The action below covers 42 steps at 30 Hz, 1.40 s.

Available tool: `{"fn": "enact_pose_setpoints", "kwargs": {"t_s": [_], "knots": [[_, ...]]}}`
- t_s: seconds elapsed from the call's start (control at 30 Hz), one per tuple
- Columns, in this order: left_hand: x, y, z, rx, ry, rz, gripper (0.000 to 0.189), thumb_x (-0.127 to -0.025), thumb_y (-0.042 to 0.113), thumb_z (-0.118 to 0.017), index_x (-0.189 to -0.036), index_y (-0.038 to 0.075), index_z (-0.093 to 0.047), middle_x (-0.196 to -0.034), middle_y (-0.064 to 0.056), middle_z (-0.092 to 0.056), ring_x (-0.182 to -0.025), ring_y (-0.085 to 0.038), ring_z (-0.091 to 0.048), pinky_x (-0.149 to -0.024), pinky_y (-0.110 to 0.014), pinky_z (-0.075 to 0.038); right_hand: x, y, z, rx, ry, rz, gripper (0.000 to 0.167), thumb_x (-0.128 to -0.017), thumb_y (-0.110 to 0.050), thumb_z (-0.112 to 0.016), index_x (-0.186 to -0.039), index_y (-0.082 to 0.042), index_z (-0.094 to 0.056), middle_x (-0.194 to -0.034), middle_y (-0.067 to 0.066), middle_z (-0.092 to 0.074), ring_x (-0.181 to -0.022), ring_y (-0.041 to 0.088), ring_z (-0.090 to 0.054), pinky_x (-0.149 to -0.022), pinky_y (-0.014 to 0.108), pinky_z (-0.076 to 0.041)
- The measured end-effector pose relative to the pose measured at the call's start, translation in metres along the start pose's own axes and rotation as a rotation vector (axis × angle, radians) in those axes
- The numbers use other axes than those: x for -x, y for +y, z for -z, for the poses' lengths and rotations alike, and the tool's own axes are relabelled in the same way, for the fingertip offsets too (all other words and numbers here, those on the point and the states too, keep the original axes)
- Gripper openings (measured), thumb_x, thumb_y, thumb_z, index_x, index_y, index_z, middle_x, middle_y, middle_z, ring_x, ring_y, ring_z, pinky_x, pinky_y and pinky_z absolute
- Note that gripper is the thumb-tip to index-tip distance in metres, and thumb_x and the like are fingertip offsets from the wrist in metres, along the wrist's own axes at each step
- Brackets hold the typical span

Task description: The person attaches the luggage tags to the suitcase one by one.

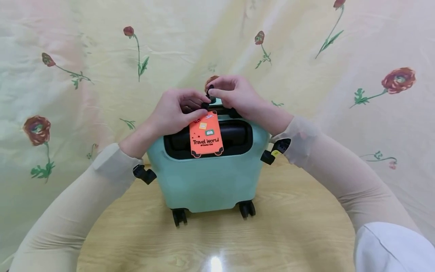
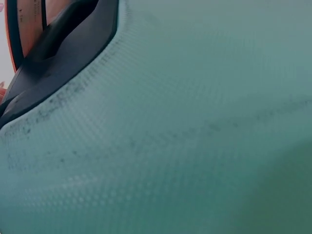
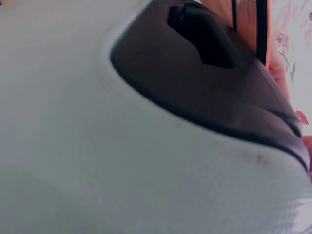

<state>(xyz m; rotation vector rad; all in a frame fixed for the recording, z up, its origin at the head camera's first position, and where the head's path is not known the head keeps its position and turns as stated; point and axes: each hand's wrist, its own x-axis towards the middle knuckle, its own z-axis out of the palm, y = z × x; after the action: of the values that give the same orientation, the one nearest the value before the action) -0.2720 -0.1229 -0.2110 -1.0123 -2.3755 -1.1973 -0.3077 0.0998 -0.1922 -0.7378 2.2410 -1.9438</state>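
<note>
A mint-green suitcase [image 1: 207, 181] stands upright on its wheels in the head view. An orange luggage tag [image 1: 205, 135] reading "Travel World" hangs in front of the suitcase's black handle recess [image 1: 238, 136]. My left hand [image 1: 171, 111] pinches the tag's upper end, thumb in front, at the base of its black strap [image 1: 211, 94]. Between thumb and forefinger, my right hand [image 1: 239, 96] holds the upper part of that strap, over the suitcase's top handle. Both wrist views are mostly filled by the suitcase shell [image 2: 170, 97], with the tag's edge [image 3: 247, 24] at the top.
A round wooden table [image 1: 217, 241] carries the suitcase; its black front wheels [image 1: 179, 217] rest on the wood. Behind hangs a pale cloth [image 1: 190, 45] printed with red flowers. Small black wrist cameras [image 1: 144, 174] sit on both sleeves, close to the suitcase's sides.
</note>
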Motion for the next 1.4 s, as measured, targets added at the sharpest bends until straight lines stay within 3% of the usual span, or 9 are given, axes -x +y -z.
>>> {"fn": "enact_pose_setpoints", "kwargs": {"t_s": [0.13, 0.2, 0.47, 0.6, 0.77, 0.93, 1.17, 1.4], "knots": [[0.0, 0.0, -0.003, 0.011, -0.006, -0.02, 0.025, -0.093, 0.008, -0.081, -0.118, 0.005, -0.077, -0.115, -0.012, -0.08, -0.101, -0.022, -0.078, -0.091, -0.026, -0.063, 0.001, 0.001, 0.004, 0.08, -0.041, -0.038, 0.009, -0.103, -0.014, -0.07, -0.108, -0.011, -0.077, -0.084, -0.005, -0.069, -0.052, 0.017, -0.039, -0.055, 0.025, -0.033], [0.0, 0.0, -0.004, 0.014, -0.01, -0.022, 0.025, -0.093, 0.008, -0.08, -0.118, 0.004, -0.077, -0.114, -0.012, -0.08, -0.101, -0.022, -0.078, -0.091, -0.026, -0.063, 0.001, 0.001, 0.005, 0.107, -0.05, -0.033, 0.006, -0.102, -0.015, -0.071, -0.103, -0.013, -0.077, -0.08, -0.003, -0.066, -0.052, 0.018, -0.04, -0.055, 0.026, -0.032], [0.001, 0.0, 0.0, -0.036, -0.023, -0.016, 0.023, -0.096, 0.01, -0.077, -0.119, 0.006, -0.074, -0.117, -0.011, -0.077, -0.099, -0.024, -0.078, -0.097, -0.035, -0.063, -0.001, 0.005, -0.002, 0.022, -0.012, 0.097, 0.008, -0.102, -0.01, -0.07, -0.105, -0.004, -0.075, -0.111, 0.002, -0.071, -0.05, 0.015, -0.037, -0.051, 0.022, -0.033], [0.002, 0.001, 0.003, -0.069, -0.023, -0.02, 0.023, -0.096, 0.011, -0.077, -0.118, 0.007, -0.074, -0.119, -0.009, -0.077, -0.099, -0.025, -0.08, -0.099, -0.038, -0.062, 0.0, 0.007, -0.005, 0.028, 0.047, 0.15, 0.011, -0.103, -0.01, -0.07, -0.108, -0.002, -0.074, -0.109, 0.004, -0.076, -0.052, 0.015, -0.039, -0.052, 0.023, -0.035], [0.0, 0.001, 0.003, -0.07, -0.028, -0.011, 0.025, -0.097, 0.013, -0.076, -0.121, 0.008, -0.075, -0.123, -0.007, -0.076, -0.101, -0.025, -0.08, -0.102, -0.039, -0.061, 0.004, 0.008, -0.007, -0.039, 0.116, 0.188, 0.008, -0.101, -0.007, -0.071, -0.107, -0.004, -0.075, -0.1, 0.002, -0.078, -0.052, 0.016, -0.039, -0.051, 0.023, -0.034], [-0.001, 0.0, 0.003, -0.064, -0.031, -0.009, 0.027, -0.097, 0.013, -0.076, -0.124, 0.01, -0.076, -0.125, -0.006, -0.077, -0.103, -0.027, -0.08, -0.103, -0.04, -0.061, 0.005, 0.006, -0.001, -0.008, 0.1, 0.174, 0.006, -0.101, -0.01, -0.072, -0.103, -0.01, -0.077, -0.092, -0.004, -0.077, -0.052, 0.017, -0.043, -0.053, 0.025, -0.036], [-0.002, -0.002, 0.001, -0.059, -0.055, -0.054, 0.028, -0.098, 0.012, -0.075, -0.126, 0.007, -0.075, -0.126, -0.008, -0.077, -0.104, -0.026, -0.079, -0.101, -0.04, -0.062, 0.002, 0.006, 0.003, 0.1, 0.102, 0.113, 0.007, -0.101, -0.017, -0.074, -0.103, -0.011, -0.078, -0.086, 0.004, -0.073, -0.06, 0.017, -0.052, -0.06, 0.026, -0.041], [-0.002, -0.002, 0.002, -0.084, -0.111, -0.038, 0.024, -0.1, 0.013, -0.071, -0.124, 0.007, -0.072, -0.127, -0.009, -0.074, -0.108, -0.028, -0.078, -0.104, -0.042, -0.06, 0.004, 0.007, -0.003, 0.06, 0.127, 0.202, 0.009, -0.102, -0.009, -0.071, -0.105, -0.003, -0.077, -0.091, -0.005, -0.076, -0.074, 0.018, -0.056, -0.072, 0.027, -0.048]]}}
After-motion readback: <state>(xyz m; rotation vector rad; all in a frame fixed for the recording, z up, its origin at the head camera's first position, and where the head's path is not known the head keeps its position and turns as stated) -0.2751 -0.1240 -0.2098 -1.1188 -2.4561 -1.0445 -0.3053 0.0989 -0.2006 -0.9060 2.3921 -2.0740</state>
